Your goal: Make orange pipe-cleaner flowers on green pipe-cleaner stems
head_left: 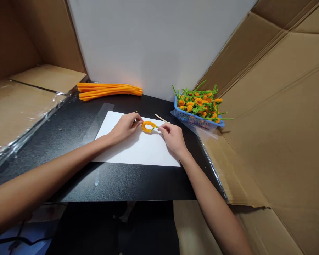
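Note:
An orange coiled ring (146, 130) with a bit of green stem on its right side is held above a white sheet (138, 152). My left hand (126, 125) pinches the ring's left edge between thumb and fingertips. On the other side, my right hand (173, 136) has its fingers closed on the green stem where it meets the ring. A thin wooden stick (161, 118) lies at the sheet's back edge, just behind my right hand.
Orange fuzzy stems (108, 90) lie bundled at the back left of the black table (114, 182). At the back right, a blue basket (196, 119) holds several orange flowers with green stems. Cardboard panels (281, 124) stand on both sides, and a pale wall rises behind.

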Available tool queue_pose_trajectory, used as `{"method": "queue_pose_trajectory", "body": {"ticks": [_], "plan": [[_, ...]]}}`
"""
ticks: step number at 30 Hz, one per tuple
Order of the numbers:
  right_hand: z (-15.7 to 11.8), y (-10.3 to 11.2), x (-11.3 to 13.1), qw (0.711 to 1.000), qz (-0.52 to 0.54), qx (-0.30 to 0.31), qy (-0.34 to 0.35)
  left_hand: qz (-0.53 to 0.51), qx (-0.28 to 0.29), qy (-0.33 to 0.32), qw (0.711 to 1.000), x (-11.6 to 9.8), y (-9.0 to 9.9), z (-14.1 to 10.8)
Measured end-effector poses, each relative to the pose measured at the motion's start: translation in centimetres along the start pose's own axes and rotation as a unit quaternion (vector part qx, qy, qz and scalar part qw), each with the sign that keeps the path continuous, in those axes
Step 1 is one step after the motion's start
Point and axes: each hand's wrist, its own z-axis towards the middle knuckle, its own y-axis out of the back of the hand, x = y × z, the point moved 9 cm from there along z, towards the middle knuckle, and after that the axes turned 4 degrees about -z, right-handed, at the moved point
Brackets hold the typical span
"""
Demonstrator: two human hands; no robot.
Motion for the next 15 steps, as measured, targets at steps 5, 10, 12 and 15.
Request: {"method": "queue_pose_trajectory", "body": {"ticks": [5,10,12,15], "plan": [[0.2,0.4,-0.2,0.998,-0.062,0.008,0.006,0.061,-0.004,0.031,0.998,1.4,0.3,0.5],[0.5,1.4,-1.6,0.995,-0.099,-0.011,-0.015,0.097,-0.016,0.039,0.994,2.8,1.2,0.9],[0.4,0.7,-1.6,0.997,-0.072,0.016,-0.008,0.124,0.0,0.023,0.992,2.5,1.0,0.8],[0.1,-0.4,-0.7,0.998,0.009,0.054,0.013,0.167,0.043,-0.007,0.985,1.5,0.2,0.4]]}}
